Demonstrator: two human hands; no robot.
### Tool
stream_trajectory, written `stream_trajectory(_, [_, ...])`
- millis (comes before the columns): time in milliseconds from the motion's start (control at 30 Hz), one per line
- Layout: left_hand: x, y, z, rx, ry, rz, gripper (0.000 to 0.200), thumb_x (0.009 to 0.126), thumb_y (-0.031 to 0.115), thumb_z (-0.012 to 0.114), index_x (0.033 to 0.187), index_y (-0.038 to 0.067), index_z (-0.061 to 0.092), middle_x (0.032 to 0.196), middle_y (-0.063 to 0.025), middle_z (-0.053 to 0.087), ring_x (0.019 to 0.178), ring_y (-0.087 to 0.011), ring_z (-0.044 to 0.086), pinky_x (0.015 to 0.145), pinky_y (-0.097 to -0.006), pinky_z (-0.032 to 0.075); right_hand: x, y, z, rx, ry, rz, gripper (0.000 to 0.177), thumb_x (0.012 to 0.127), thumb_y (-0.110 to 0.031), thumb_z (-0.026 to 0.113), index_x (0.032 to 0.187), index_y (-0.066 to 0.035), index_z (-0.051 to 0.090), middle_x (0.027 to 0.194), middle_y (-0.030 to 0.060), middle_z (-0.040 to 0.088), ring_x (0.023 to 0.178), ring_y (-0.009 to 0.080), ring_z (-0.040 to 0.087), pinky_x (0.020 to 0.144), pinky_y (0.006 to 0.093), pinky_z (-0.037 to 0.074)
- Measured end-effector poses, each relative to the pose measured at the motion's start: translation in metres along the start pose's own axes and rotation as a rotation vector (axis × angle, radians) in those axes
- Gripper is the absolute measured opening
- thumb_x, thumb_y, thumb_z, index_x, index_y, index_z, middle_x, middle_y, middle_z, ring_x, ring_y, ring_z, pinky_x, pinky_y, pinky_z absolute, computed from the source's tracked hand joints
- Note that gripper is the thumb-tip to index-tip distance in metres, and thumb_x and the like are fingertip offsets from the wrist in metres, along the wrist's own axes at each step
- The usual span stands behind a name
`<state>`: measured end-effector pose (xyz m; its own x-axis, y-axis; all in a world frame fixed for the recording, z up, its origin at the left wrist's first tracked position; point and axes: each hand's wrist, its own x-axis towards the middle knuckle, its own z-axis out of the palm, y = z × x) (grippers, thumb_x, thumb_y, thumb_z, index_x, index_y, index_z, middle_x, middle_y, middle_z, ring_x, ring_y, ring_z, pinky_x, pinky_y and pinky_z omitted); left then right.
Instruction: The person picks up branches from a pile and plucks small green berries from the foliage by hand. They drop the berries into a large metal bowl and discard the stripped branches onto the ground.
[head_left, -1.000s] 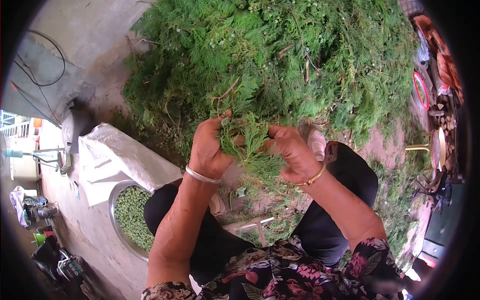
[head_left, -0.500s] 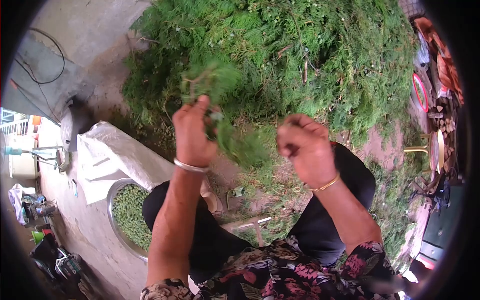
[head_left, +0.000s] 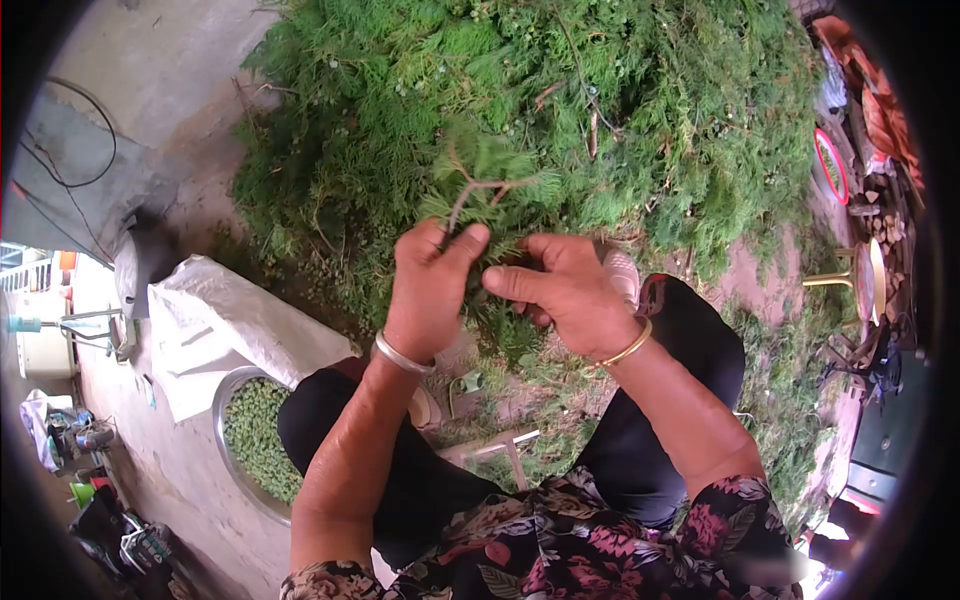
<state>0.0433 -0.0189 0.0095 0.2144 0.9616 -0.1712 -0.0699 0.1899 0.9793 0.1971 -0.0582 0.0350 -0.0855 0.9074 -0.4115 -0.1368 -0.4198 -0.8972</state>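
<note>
My left hand (head_left: pixel 430 290), with a silver bangle on the wrist, is closed around the brown stem of a leafy evergreen branch (head_left: pixel 468 190). The branch's forked twigs stick up above my thumb, and green sprays hang behind and below the fingers. Close on the right, my right hand (head_left: pixel 570 292), wearing a gold bangle, has thumb and fingers drawn together at the branch's sprays. What sits between those fingertips is hidden. Beyond both hands lies a large heap of cut evergreen branches (head_left: pixel 660 110), with small pale cones among the greenery.
A metal basin (head_left: pixel 221 425) full of small green cones (head_left: pixel 265 430) stands left of my leg. Beside it lies a white sack (head_left: pixel 235 310). A wooden-framed stool or frame (head_left: pixel 515 455) is between my legs. A round stool (head_left: pixel 877 280) and a pink-rimmed round object (head_left: pixel 830 167) stand at right.
My right hand has moved left, up to the branch, from a spot apart from it. My left hand has shifted slightly right, and the branch has swung right with it.
</note>
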Motion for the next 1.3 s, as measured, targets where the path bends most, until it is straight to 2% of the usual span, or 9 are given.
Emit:
stream_trajectory(400, [-0.013,0.017,-0.005,0.381,-0.262,0.194,0.021,0.073,0.002,0.068,0.093,-0.002,0.062,0.079,-0.0008,0.062,0.073,-0.0067,0.055,0.065,-0.0240,0.046,0.008,0.003,-0.008,0.012,0.026,-0.038,0.012,0.073,-0.007,0.071,0.079,0.003,0.066,0.062,0.0010,0.058,0.051,0.0054,0.048,0.044,0.0197,0.036])
stream_trajectory(567, [-0.014,0.020,-0.004,0.150,-0.231,0.066,0.019,0.073,0.002,0.064,0.092,-0.002,0.063,0.076,0.0006,0.061,0.068,-0.0068,0.054,0.063,-0.0229,0.044,0.002,-0.005,-0.002,0.004,0.104,-0.126,0.014,0.073,-0.005,0.070,0.083,0.005,0.066,0.064,0.0021,0.060,0.053,0.0066,0.049,0.044,0.0197,0.036])
stream_trajectory(700, [-0.021,0.034,-0.016,0.083,-0.218,0.037,0.015,0.072,-0.002,0.063,0.087,-0.003,0.063,0.072,-0.0005,0.061,0.064,-0.0077,0.054,0.059,-0.0236,0.044,0.010,-0.012,-0.030,0.165,0.177,-0.041,0.007,0.078,-0.004,0.064,0.077,0.002,0.061,0.066,0.0046,0.059,0.055,0.0100,0.050,0.043,0.0203,0.034])
stream_trajectory(767, [-0.021,0.030,-0.031,0.189,-0.257,0.119,0.017,0.071,-0.003,0.063,0.087,-0.003,0.065,0.072,-0.0008,0.062,0.064,-0.0083,0.056,0.060,-0.0234,0.045,0.012,-0.025,-0.047,0.569,0.147,-0.066,0.009,0.081,-0.007,0.062,0.080,0.001,0.057,0.073,0.0087,0.059,0.057,0.0119,0.052,0.041,0.0208,0.033])
stream_trajectory(933, [-0.038,0.046,-0.045,0.200,-0.285,0.098,0.026,0.064,-0.003,0.064,0.090,-0.004,0.067,0.078,-0.0054,0.064,0.068,-0.0118,0.059,0.063,-0.0248,0.047,0.010,-0.038,-0.055,0.652,0.159,-0.085,0.018,0.083,-0.014,0.065,0.085,0.002,0.057,0.079,0.0129,0.060,0.059,0.0133,0.055,0.040,0.0203,0.034])
stream_trajectory(1033, [-0.047,0.046,-0.047,0.142,-0.291,0.033,0.030,0.057,-0.006,0.065,0.087,-0.004,0.067,0.084,-0.0092,0.063,0.068,-0.0148,0.059,0.063,-0.0273,0.047,0.009,-0.040,-0.054,0.652,0.164,-0.057,0.020,0.083,-0.015,0.067,0.088,0.002,0.059,0.076,0.0111,0.061,0.056,0.0123,0.054,0.039,0.0188,0.033])
stream_trajectory(1100, [-0.050,0.032,-0.061,0.571,-0.348,0.451,0.024,0.059,-0.006,0.062,0.083,-0.005,0.065,0.065,-0.0045,0.061,0.059,-0.0118,0.058,0.056,-0.0248,0.045,0.011,-0.038,-0.054,0.478,0.110,-0.185,0.022,0.081,-0.016,0.070,0.090,0.002,0.061,0.073,0.0089,0.061,0.054,0.0103,0.053,0.037,0.0180,0.032])
stream_trajectory(1133, [-0.051,0.046,-0.055,0.419,-0.397,0.161,0.025,0.054,-0.004,0.065,0.079,-0.004,0.063,0.061,-0.0046,0.057,0.057,-0.0132,0.056,0.053,-0.0264,0.043,0.011,-0.039,-0.053,0.418,0.106,-0.200,0.021,0.080,-0.015,0.072,0.091,0.001,0.063,0.070,0.0055,0.061,0.055,0.0084,0.054,0.038,0.0177,0.033])
stream_trajectory(1300, [-0.054,0.030,-0.063,0.286,-0.397,0.211,0.030,0.050,0.003,0.069,0.079,-0.002,0.063,0.058,-0.0054,0.055,0.055,-0.0158,0.054,0.052,-0.0294,0.041,0.008,-0.040,-0.046,0.273,0.098,-0.164,0.023,0.082,-0.019,0.070,0.096,-0.002,0.066,0.071,0.0021,0.060,0.056,0.0069,0.054,0.039,0.0169,0.033])
